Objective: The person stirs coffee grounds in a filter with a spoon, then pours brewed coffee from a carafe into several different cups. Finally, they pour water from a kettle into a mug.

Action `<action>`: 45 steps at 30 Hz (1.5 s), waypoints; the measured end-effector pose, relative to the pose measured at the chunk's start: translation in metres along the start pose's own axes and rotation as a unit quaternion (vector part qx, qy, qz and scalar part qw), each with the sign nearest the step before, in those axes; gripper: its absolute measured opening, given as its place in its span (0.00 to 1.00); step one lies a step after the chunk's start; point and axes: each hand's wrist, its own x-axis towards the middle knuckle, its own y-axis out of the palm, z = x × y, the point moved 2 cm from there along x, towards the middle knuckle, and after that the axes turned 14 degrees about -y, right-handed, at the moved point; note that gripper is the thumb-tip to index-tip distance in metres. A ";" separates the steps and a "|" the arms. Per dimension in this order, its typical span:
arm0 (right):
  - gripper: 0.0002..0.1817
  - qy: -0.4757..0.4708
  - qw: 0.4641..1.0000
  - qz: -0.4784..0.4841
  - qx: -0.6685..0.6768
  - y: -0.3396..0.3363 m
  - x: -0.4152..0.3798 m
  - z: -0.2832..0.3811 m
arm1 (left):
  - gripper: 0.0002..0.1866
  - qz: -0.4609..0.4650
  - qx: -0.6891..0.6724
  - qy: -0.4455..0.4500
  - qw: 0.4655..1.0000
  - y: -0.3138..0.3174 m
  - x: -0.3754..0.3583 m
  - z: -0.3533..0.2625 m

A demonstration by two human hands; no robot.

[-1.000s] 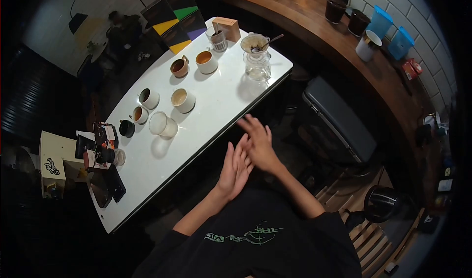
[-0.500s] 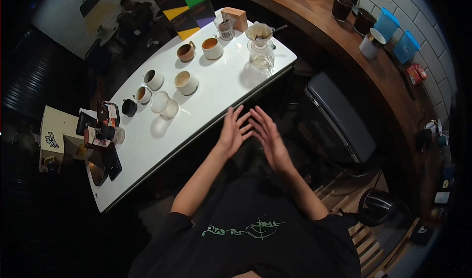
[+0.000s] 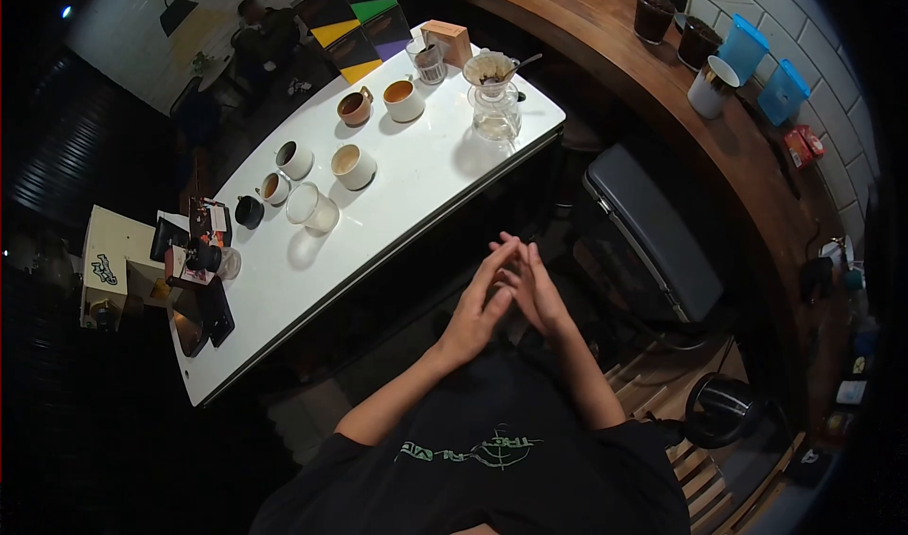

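Observation:
My left hand (image 3: pixel 476 310) and my right hand (image 3: pixel 539 294) meet in front of my chest, their fingertips touching or overlapping. The fingers of both are stretched out, and neither holds anything. Beyond them stands a white table (image 3: pixel 397 223). Nearest on it are a frosted glass (image 3: pixel 312 210) and a cream cup (image 3: pixel 354 167). Behind these sit a white mug (image 3: pixel 404 102), a brown cup (image 3: pixel 355 108), a grey-white mug (image 3: pixel 295 160), a small cup (image 3: pixel 275 189) and a black cup (image 3: pixel 250 211). A dripper with a paper filter and spoon (image 3: pixel 489 70) rests on a glass server (image 3: pixel 497 117).
A dark hard case (image 3: pixel 653 232) stands to my right, below a wooden counter (image 3: pixel 605 48) with cups and blue bags (image 3: pixel 745 48). A black kettle (image 3: pixel 721 408) is at lower right. A phone-like dark slab (image 3: pixel 220 313) lies at the table's left end. A person (image 3: pixel 265 34) sits far back.
Both hands have come together, fingertips now meeting, and have shifted slightly right and down. The view has tilted a little; the things on the table stay in place.

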 end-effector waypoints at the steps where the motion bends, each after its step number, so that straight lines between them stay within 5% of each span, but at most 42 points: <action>1: 0.37 -0.006 1.000 0.029 0.005 0.010 -0.001 0.004 | 0.42 -0.012 0.058 0.039 0.998 0.004 0.001 -0.003; 5: 0.38 0.018 0.991 0.092 0.095 0.040 -0.005 0.040 | 0.39 -0.019 0.161 0.096 0.982 0.009 -0.002 -0.022; 8: 0.37 0.013 0.978 0.124 0.166 0.040 -0.006 0.056 | 0.35 -0.025 0.053 0.097 0.994 0.006 -0.005 -0.024; 10: 0.35 0.021 0.978 0.123 0.168 0.035 -0.005 0.063 | 0.30 -0.003 -0.051 0.018 0.999 0.002 -0.007 -0.021; 12: 0.35 0.008 0.983 0.122 0.136 0.033 -0.006 0.065 | 0.27 0.003 -0.040 0.007 0.999 0.000 -0.003 -0.013; 15: 0.31 -0.098 0.987 0.096 -0.081 0.041 -0.007 0.063 | 0.29 -0.139 -0.058 -0.033 0.988 0.008 0.007 -0.007; 16: 0.30 -0.187 0.950 0.124 -0.219 0.044 -0.003 0.059 | 0.29 -0.137 -0.059 -0.033 0.988 0.014 0.012 -0.005; 18: 0.30 -0.158 0.922 0.107 -0.337 0.055 -0.005 0.054 | 0.33 -0.110 -0.262 -0.131 0.950 0.023 0.017 0.002; 19: 0.30 -0.151 0.917 0.095 -0.356 0.052 -0.003 0.046 | 0.36 -0.056 -0.243 -0.134 0.959 0.024 0.018 -0.002; 26: 0.29 -0.137 0.924 -0.029 -0.356 -0.025 0.019 0.030 | 0.36 0.121 -0.266 -0.185 0.938 0.017 0.009 -0.009; 31: 0.23 -0.125 0.921 -0.052 -0.365 -0.060 0.004 0.050 | 0.13 -0.022 -0.306 -0.190 0.933 0.009 0.015 0.005; 45: 0.19 -0.144 0.933 -0.064 -0.324 -0.045 0.066 0.145 | 0.15 -0.006 -0.308 -0.198 0.930 -0.053 0.089 -0.030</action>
